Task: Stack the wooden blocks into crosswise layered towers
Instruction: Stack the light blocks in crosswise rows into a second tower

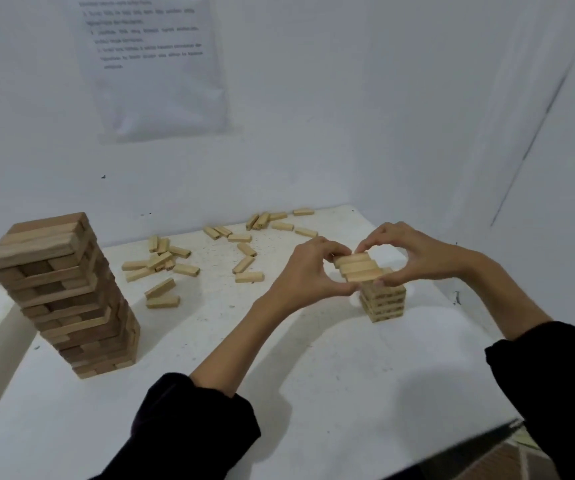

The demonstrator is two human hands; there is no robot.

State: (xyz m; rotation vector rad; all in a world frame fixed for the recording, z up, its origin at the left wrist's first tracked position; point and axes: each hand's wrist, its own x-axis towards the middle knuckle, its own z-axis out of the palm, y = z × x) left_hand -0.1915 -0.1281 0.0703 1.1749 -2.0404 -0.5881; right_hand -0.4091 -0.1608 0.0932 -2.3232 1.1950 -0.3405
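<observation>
Dark sleeves (192, 427) lowest in frame, left hand (308, 271) and right hand (414, 258) pinching opposite ends of a three-block layer (359, 268) atop the short tower (383, 303), right of centre.

My pale blocks (359, 268) are matt bare wood; the tall tower (61, 292) at frame left looks darker wood; the table (314, 393) is matt white.

table (331, 393): white, speckled | sheet (154, 64): on wall (383, 98), print too blurred to read
</observation>
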